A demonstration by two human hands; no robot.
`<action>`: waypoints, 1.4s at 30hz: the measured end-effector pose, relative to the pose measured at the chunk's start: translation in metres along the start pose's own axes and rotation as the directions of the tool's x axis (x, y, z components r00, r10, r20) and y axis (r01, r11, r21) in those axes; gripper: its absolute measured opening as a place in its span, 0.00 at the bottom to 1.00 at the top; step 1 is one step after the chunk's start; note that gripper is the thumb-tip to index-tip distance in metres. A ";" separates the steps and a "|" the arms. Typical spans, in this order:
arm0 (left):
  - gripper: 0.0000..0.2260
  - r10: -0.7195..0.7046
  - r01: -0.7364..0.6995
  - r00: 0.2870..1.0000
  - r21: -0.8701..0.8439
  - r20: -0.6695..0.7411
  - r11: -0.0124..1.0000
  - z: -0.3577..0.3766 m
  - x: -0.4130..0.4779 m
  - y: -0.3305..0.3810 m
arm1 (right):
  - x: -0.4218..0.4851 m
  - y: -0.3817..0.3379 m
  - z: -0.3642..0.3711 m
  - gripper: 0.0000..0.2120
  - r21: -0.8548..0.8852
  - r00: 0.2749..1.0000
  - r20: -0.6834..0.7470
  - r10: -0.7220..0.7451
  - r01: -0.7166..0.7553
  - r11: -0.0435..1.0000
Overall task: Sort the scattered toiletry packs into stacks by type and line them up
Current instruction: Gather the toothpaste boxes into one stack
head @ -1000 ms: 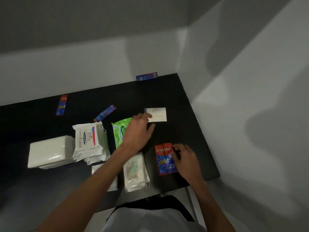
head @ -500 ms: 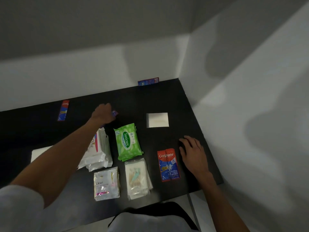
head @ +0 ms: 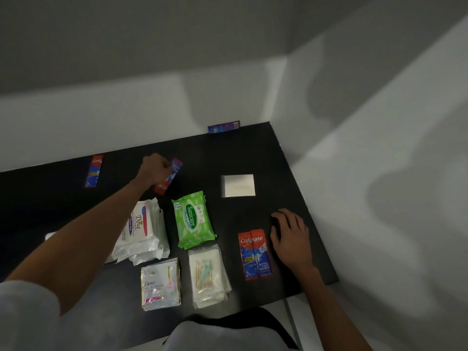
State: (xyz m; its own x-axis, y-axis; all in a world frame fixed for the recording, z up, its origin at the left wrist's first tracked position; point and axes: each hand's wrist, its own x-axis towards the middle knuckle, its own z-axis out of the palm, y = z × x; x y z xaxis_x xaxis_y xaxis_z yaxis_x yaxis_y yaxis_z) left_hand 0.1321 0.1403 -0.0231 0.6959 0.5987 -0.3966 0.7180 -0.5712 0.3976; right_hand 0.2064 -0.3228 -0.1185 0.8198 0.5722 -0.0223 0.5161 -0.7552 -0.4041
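Upper left of centre, the left hand [head: 155, 171] gripped a toothpaste sachet [head: 171, 174], fingers curled round it.
Its long axis ran diagonally over the black table [head: 253, 153], from lower left to upper right. At lower right, the paired Colgate sachets [head: 254, 255] pointed up-frame; just beside them the right hand [head: 291, 236] rested flat, fingers relaxed.

You face a black table [head: 243, 153] set into a corner, where a white back wall [head: 101, 107] meets the side wall [head: 367, 138] on your right; soft shadows cross both.
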 end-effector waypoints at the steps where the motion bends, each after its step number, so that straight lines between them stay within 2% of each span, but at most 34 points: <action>1: 0.16 -0.008 0.008 1.000 -0.091 -0.006 0.996 -0.003 0.000 0.005 | 0.000 0.000 -0.001 0.20 -0.001 1.000 -0.004 -0.002 0.002 1.000; 5: 0.16 0.016 0.027 0.995 -0.411 0.102 0.911 -0.014 -0.007 0.028 | 0.002 -0.002 -0.002 0.20 0.003 1.000 -0.005 0.002 -0.002 1.000; 8: 0.17 0.093 -0.014 0.987 -0.506 0.132 0.862 -0.019 -0.018 0.049 | 0.002 -0.003 -0.003 0.20 0.002 1.000 -0.004 0.010 -0.010 1.000; 12: 0.13 0.266 -0.174 0.952 -0.447 0.151 0.878 -0.018 -0.041 0.085 | 0.008 -0.007 -0.016 0.18 0.036 0.999 0.036 0.002 -0.003 0.999; 14: 0.11 0.352 -0.256 0.918 -0.406 0.183 0.877 -0.015 -0.058 0.105 | 0.013 -0.016 -0.028 0.16 0.149 0.997 0.054 0.054 -0.061 0.987; 16: 0.09 0.431 -0.335 0.877 -0.374 0.211 0.865 -0.009 -0.075 0.124 | 0.019 -0.033 -0.044 0.15 0.296 0.993 0.007 0.114 -0.111 0.949; 18: 0.07 0.517 -0.423 0.818 -0.345 0.253 0.838 -0.001 -0.089 0.138 | 0.022 -0.055 -0.065 0.13 0.480 0.987 -0.054 0.150 -0.106 0.871; 20: 0.07 0.589 -0.502 0.752 -0.323 0.297 0.803 0.011 -0.100 0.149 | 0.021 -0.078 -0.088 0.13 0.670 0.985 -0.054 0.161 -0.084 0.738; 22: 0.06 0.650 -0.581 0.690 -0.290 0.320 0.760 0.024 -0.109 0.159 | 0.016 -0.093 -0.105 0.14 0.751 0.991 -0.034 0.132 -0.062 0.657; 24: 0.06 0.691 -0.625 0.642 -0.295 0.332 0.722 0.036 -0.117 0.167 | 0.011 -0.098 -0.112 0.12 0.764 0.994 -0.002 0.112 -0.071 0.641; 27: 0.08 0.691 -0.605 0.632 -0.332 0.351 0.723 0.047 -0.127 0.173 | -0.001 -0.092 -0.112 0.09 0.768 0.989 0.044 0.141 -0.124 0.628; 32: 0.12 0.617 -0.523 0.602 -0.333 0.507 0.784 0.054 -0.125 0.160 | -0.038 -0.070 -0.111 0.13 0.829 0.959 0.051 0.278 -0.196 0.523; 35: 0.10 0.565 -0.368 0.652 -0.440 0.505 0.819 0.062 -0.125 0.154 | -0.062 -0.058 -0.102 0.09 0.804 0.933 0.137 0.334 -0.301 0.512; 37: 0.09 0.524 -0.299 0.697 -0.466 0.490 0.833 0.073 -0.125 0.152 | -0.077 -0.052 -0.091 0.06 0.749 0.911 0.203 0.360 -0.381 0.542; 39: 0.08 0.492 -0.277 0.725 -0.450 0.482 0.849 0.090 -0.123 0.152 | -0.091 -0.048 -0.078 0.05 0.716 0.895 0.244 0.373 -0.426 0.554; 42: 0.07 0.459 -0.299 0.752 -0.376 0.473 0.877 0.114 -0.122 0.155 | -0.102 -0.045 -0.061 0.05 0.731 0.877 0.265 0.400 -0.453 0.510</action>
State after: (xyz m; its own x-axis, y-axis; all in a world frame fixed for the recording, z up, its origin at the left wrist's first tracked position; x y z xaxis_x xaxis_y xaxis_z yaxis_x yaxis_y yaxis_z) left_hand 0.1603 -0.0853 -0.0075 0.8581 -0.0776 -0.5075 0.4178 -0.4691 0.7781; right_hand 0.1153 -0.3668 -0.0421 0.8597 0.2851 -0.4238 -0.2900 -0.4106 -0.8645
